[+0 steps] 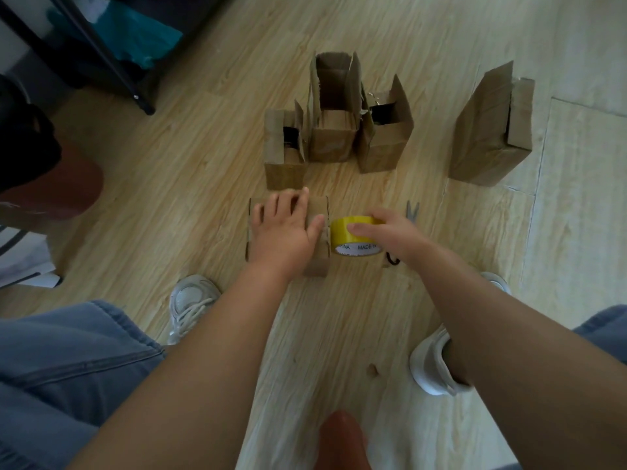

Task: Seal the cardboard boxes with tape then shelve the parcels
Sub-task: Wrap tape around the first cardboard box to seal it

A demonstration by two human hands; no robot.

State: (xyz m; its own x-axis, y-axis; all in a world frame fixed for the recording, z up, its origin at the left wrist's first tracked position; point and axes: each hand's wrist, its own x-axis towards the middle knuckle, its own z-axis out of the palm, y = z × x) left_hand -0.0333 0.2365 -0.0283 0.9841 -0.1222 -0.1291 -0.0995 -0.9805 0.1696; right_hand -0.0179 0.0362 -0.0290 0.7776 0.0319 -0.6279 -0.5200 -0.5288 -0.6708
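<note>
Wooden floor (203, 147): for sealing, box (318, 206) is pressed by flat left hand (285, 228), tape roll (342, 237) gripped by right hand (390, 232); tape must next be drawn across.

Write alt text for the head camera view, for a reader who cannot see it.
Seen from above, a person's left hand presses flat on a small cardboard box on a wooden floor, while the right hand grips a yellow tape roll at the box's right edge. Scissors lie right of the roll; four open boxes stand behind.
</note>
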